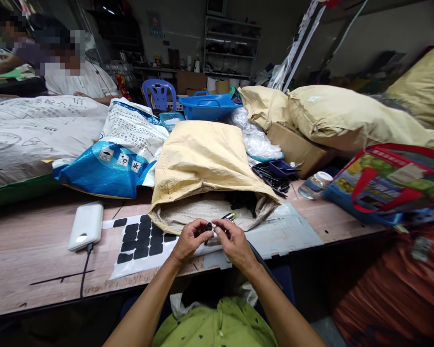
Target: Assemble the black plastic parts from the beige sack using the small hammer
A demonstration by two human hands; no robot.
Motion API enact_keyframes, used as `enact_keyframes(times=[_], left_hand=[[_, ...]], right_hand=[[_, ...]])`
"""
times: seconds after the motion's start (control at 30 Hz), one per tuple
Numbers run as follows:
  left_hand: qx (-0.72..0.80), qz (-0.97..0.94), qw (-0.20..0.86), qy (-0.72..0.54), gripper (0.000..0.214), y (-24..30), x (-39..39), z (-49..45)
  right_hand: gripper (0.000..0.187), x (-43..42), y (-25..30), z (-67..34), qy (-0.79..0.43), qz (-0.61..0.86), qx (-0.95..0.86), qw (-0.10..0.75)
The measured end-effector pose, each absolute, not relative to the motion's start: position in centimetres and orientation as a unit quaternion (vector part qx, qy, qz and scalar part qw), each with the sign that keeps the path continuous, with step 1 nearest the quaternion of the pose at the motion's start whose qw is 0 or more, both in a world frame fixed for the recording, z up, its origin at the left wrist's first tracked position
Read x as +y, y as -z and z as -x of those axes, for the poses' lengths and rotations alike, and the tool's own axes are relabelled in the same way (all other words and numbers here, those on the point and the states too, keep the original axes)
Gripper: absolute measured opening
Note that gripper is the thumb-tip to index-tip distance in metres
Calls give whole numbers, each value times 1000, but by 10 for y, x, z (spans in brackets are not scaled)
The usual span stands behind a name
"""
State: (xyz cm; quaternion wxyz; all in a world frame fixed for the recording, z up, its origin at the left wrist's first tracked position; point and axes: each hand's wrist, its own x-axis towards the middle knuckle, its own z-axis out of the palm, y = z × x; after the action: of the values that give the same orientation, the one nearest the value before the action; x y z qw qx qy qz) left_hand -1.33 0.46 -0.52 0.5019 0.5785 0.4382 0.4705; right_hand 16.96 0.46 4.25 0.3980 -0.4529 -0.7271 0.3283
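My left hand [191, 240] is closed, thumb and fingertips pinching a small black part [209, 226] in front of the sack opening. Close beside it, my right hand [236, 243] has its fingertips pinched together near that part; what they hold is too small to make out. A shiny metal tool end with a yellow-green tip [230, 216] shows just beyond the right fingers, and a dark hose [262, 262] runs behind that hand. Directly ahead lies an open tan woven sack [202, 154], with black pieces [243, 201] inside its mouth.
On the left are a sheet of black stickers [143, 236], a white power bank [87, 225] with a cable, and a blue-white bag [112, 154]. To the right stand a clear jar [314, 185] and a colourful shopping bag [386, 180]. Two people sit at the far left.
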Motion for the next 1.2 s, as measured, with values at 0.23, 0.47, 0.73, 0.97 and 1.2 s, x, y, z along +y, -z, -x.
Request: enact_keyframes(times=[0.23, 0.47, 0.73, 0.97, 1.2], left_hand=[[483, -662, 372, -436, 16, 0, 4, 12], [485, -699, 323, -414, 13, -1, 5, 7], [481, -684, 326, -441, 11, 3, 6, 10], [477, -636, 407, -450, 16, 4, 9, 13], [429, -589, 527, -437, 36, 0, 11, 17]], right_hand=[[20, 5, -48, -161, -234, 525, -759, 306], [15, 7, -51, -154, -173, 517, -787, 288], [14, 11, -37, -135, -170, 487, -783, 347], [24, 22, -35, -145, -345, 494, -711, 363], [53, 31, -22, -163, -595, 475, -506, 407]])
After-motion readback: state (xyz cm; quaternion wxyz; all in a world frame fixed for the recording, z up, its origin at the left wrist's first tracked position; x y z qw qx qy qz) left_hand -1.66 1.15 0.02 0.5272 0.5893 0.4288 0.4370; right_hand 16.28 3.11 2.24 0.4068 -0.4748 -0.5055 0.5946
